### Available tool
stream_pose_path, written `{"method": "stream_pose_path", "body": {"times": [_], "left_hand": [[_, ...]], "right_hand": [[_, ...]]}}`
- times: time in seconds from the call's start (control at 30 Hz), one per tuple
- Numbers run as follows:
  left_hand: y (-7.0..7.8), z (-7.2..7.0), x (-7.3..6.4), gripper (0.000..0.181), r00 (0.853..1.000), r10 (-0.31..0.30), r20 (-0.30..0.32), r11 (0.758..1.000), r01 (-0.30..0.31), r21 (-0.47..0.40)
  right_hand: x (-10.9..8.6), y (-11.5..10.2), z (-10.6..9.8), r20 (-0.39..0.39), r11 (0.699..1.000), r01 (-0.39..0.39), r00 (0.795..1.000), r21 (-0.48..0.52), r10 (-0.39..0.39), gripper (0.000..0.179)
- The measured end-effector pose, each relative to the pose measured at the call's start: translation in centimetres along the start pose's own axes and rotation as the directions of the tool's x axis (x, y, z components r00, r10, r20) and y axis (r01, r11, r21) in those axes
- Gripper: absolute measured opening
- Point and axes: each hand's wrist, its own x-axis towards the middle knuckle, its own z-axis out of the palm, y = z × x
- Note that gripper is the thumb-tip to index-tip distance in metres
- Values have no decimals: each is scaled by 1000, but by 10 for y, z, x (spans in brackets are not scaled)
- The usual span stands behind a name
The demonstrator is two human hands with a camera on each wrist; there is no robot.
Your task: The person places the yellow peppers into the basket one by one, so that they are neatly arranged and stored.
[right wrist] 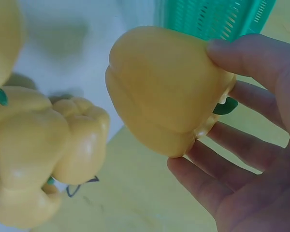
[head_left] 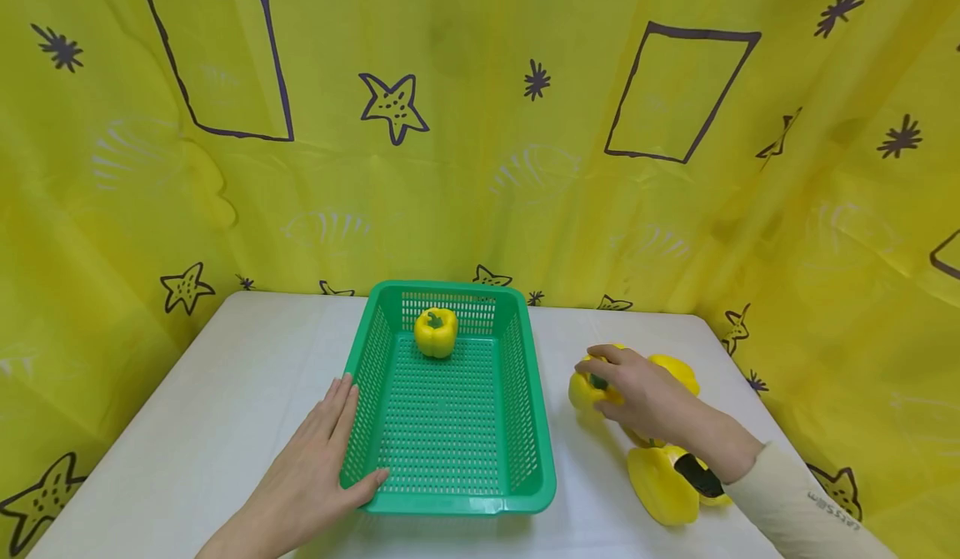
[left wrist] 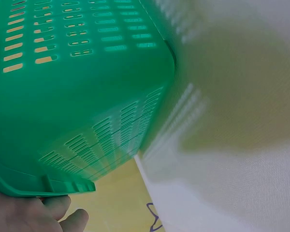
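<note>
Toward the right side of the white-covered table (head_left: 225,392), between the green basket (head_left: 444,505) and the table's right edge, my right hand (head_left: 652,392) held a yellow bell pepper (head_left: 581,396) by its stem end. Thumb and fingertips were bent round its shoulders, with the green stem (right wrist: 226,106) between them; I could not tell whether its base touched the table. That grip looked to me like the weak point: mostly the tips met a rounded, glossy skin, so a slight twist could have let the pepper slide out.

Close beside that hand, toward the table's near right corner, lay a cluster of other bell peppers (head_left: 662,488), with a farther bell pepper (head_left: 678,371) just behind my knuckles. A low wrist could have bumped them, and, round as they were, one might have rolled off the right edge.

At the basket's left side my left hand (head_left: 307,467) lay spread, its fingers straight along the rim and the thumb over the near left corner. It seemed to steady the basket, but uneven pressure could have tipped that corner or pushed the whole thing sideways.

Inside, near the far wall and a little left of its middle, a single bell pepper (head_left: 435,332) stood upright. The basket's right rim was the likeliest obstacle: a pepper carried too low could have caught it and been knocked loose.
</note>
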Motion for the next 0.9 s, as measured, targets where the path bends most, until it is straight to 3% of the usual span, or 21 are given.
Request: {"method": "stream_pose_path", "body": {"times": [0.7, 0.9], "left_hand": [[2, -8, 4, 104, 1000, 9, 13, 999, -10, 48], [9, -7, 6, 98, 1000, 25, 18, 1000, -25, 9]], "right_hand": [[37, -9, -48, -67, 996, 82, 994, -27, -83, 45], [47, -12, -55, -68, 994, 103, 992, -19, -105, 46]]}}
